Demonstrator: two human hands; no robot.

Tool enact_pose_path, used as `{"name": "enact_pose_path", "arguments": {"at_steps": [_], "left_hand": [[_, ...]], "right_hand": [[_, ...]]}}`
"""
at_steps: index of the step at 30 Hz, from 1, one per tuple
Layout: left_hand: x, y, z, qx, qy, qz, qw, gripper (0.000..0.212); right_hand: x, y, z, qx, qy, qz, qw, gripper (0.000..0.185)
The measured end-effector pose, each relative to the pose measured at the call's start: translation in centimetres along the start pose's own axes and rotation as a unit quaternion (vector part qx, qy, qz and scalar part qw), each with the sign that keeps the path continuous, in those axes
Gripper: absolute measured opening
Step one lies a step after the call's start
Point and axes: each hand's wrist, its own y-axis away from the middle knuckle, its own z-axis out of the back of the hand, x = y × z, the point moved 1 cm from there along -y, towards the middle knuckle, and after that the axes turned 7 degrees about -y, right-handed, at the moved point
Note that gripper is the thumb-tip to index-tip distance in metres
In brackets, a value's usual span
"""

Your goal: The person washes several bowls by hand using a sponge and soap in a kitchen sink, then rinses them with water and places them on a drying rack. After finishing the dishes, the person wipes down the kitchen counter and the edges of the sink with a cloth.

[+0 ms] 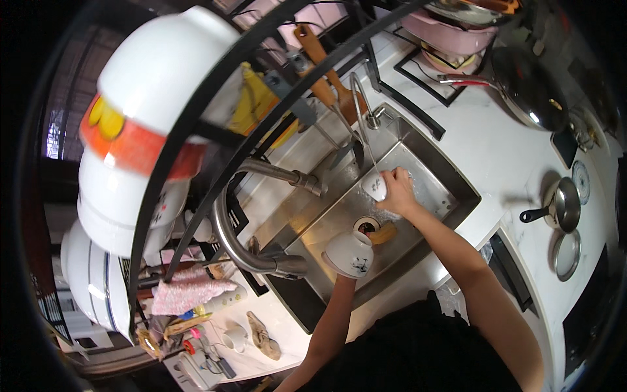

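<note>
Over the steel sink (426, 171), my right hand (397, 191) grips a small white cup (375, 187) with dark marks, beneath the thin curved spout (361, 117); a narrow stream reaches the cup. My left hand (347, 280) is mostly hidden behind white bowls (349, 252), seemingly nested and tipped with the foot upward, and holds them over the sink's near left part. A yellowish-brown item (384, 234) lies by the drain (366, 225). The large steel faucet (230, 235) arches at the left.
A black rack bar (205, 93) crosses close to the camera, with stacked white bowls (161, 73) at the left. Wooden spatulas (338, 73) hang behind the sink. On the right counter are a lidded pan (529, 90) and a small saucepan (568, 205). A mug (235, 339) stands at the lower left.
</note>
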Motion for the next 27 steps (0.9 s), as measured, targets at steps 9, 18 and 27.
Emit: {"name": "enact_pose_path", "arguments": {"at_steps": [9,18,27], "left_hand": [[-3.3,-2.3,-7.1,-0.018,-0.616,-0.252,0.746,0.023],[-0.6,-1.6,-4.0,0.052,-0.6,-0.141,0.786,0.02],[-0.4,-0.2,-4.8,0.017,0.204,0.074,0.976,0.026]], "right_hand": [[7.7,6.1,10.8,0.021,0.099,0.268,0.958,0.078],[18.1,8.3,20.5,0.038,0.158,0.359,0.919,0.076],[31.5,3.8,32.2,-0.294,0.067,0.555,0.775,0.052]]}}
